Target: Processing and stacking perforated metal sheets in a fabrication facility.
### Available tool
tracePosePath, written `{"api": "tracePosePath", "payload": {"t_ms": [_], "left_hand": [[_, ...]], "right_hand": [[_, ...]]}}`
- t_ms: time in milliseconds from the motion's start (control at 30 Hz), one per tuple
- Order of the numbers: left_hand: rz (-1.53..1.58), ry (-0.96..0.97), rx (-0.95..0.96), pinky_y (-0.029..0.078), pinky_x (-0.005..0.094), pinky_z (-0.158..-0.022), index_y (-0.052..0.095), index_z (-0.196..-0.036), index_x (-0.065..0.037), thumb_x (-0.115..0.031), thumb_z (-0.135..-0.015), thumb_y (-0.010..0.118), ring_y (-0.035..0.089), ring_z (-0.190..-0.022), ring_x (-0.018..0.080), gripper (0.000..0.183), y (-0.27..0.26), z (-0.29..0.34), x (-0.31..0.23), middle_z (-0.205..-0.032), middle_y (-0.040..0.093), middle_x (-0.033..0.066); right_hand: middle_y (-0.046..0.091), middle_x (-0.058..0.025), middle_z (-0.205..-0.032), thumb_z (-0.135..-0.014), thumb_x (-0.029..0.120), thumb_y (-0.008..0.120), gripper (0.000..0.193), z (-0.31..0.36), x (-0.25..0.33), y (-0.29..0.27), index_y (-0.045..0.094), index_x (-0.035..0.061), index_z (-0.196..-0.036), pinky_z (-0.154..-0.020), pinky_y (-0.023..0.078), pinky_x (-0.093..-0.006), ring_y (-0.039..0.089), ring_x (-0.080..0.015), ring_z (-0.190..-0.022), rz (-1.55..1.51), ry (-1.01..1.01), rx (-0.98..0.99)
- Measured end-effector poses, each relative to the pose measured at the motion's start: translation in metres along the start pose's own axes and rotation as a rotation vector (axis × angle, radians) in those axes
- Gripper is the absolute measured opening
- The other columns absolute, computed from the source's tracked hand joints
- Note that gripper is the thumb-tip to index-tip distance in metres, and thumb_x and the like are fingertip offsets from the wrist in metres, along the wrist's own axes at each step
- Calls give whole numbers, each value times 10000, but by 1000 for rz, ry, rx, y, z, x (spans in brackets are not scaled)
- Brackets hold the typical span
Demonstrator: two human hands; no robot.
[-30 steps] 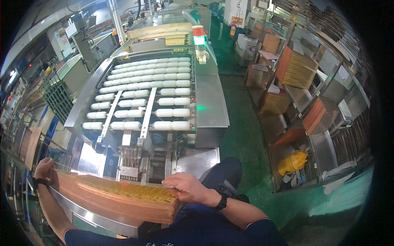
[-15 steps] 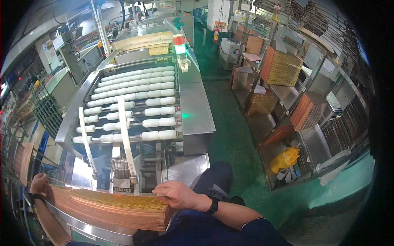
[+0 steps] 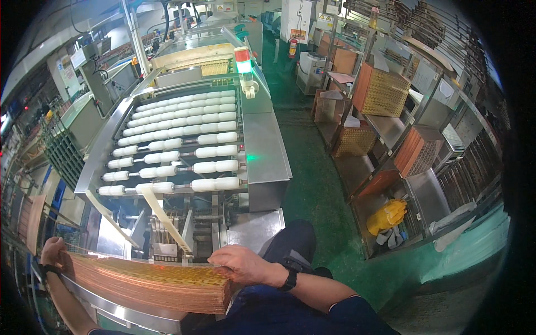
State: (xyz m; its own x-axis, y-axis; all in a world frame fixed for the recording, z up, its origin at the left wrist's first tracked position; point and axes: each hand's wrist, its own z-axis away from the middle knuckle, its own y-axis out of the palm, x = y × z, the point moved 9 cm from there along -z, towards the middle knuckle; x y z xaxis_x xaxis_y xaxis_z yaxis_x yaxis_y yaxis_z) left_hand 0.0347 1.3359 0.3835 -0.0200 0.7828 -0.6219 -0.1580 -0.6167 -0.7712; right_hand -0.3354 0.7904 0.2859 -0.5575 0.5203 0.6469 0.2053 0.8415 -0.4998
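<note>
Sheet stack (image 3: pixel 142 282) is coppery, rect., layered, R fingers (image 3: pixel 221 259) touching.

The near sheet stack (image 3: pixel 145 285) showed coppery metallic, finely ridged edges and a glossy top. Farther off, the rollers (image 3: pixel 181 123) appeared smooth plastic, the side panel (image 3: pixel 268 151) satin-finished metal. At right, the yellow glove (image 3: pixel 386 216) looked rubbery.

A white pillar (image 3: pixel 291 21) bears an orange sign (image 3: pixel 298 34), a pale panel (image 3: pixel 324 26) a yellow warning label (image 3: pixel 325 18)
</note>
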Motion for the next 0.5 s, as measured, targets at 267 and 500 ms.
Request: {"api": "tracePosePath", "payload": {"t_ms": [267, 500], "left_hand": [[48, -14, -29, 421, 319, -556, 607, -810, -42, -279, -967, 573, 514, -633, 140, 287, 2, 4, -3, -737, 556, 19], [104, 36, 32, 413, 302, -545, 590, -761, -47, -241, -945, 583, 511, -599, 131, 267, 4, 2, -4, -690, 527, 8]], "right_hand": [[682, -162, -1067, -845, 140, 717, 281, 0, -4, 1, 682, -4, -1084, -833, 531, -429, 660, -340, -976, 28, 10, 28], [680, -157, -1061, -851, 152, 714, 274, 1, -2, -2, 677, 2, -1077, -832, 531, -429, 660, -338, -971, 53, -8, 24]]}}
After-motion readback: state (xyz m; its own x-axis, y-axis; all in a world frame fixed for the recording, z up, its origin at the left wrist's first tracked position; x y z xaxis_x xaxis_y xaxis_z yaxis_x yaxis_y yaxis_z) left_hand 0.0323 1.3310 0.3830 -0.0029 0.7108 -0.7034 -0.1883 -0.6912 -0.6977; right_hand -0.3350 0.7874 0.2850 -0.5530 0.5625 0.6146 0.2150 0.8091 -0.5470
